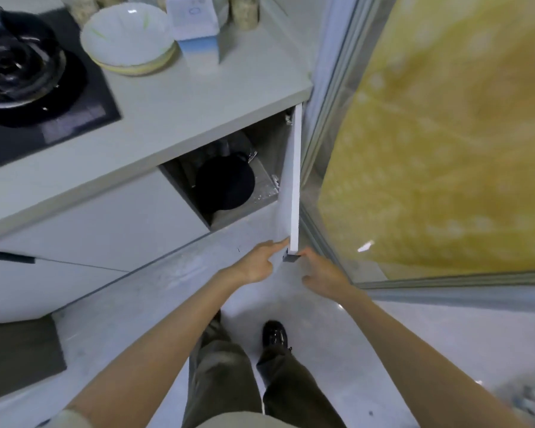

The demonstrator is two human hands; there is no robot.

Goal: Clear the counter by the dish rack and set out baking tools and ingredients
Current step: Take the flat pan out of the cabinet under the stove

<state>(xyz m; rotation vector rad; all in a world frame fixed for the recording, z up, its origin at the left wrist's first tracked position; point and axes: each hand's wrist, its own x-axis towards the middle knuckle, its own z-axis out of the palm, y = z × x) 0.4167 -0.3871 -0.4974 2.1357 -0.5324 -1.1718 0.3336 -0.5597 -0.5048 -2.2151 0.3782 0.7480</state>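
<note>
From the head camera, looking down, a smooth white cabinet door [292, 180] under the counter [198, 97] stands swung wide, seen almost edge-on as a thin flat slab. The left hand [257, 261] has its index finger straight, with the tip pressed on the door's inner face near the bottom corner. Its other fingers are curled under and hold nothing. The right hand [325, 273] is on the outer side, its fingers fairly straight and the thumb held apart. Its fingertips reach the small dark block-shaped handle [291, 257] at the door's lower edge, though I cannot tell whether they grip it.

Inside the open cabinet sits a round matt-black pot [224, 182], with crinkled clear plastic [264, 188] just beside it.

The counter is pale, flat and matt. At its far end sit two nested bowls [127, 35] — a glossy white one inside a pale yellow one. Just to their right is a boxy white-and-blue carton [195, 29], and behind it stand jars with grainy contents [244, 10]. To the left lies a black glass stove [44, 118] with a shiny round burner [13, 72].

On the right is a sliding door with a metal frame, its pane [445, 134] covered in a blurred yellow pattern. The floor [322, 350] is glossy pale tile, and on it are olive trouser legs [223, 381] and one polished black shoe [275, 333].
</note>
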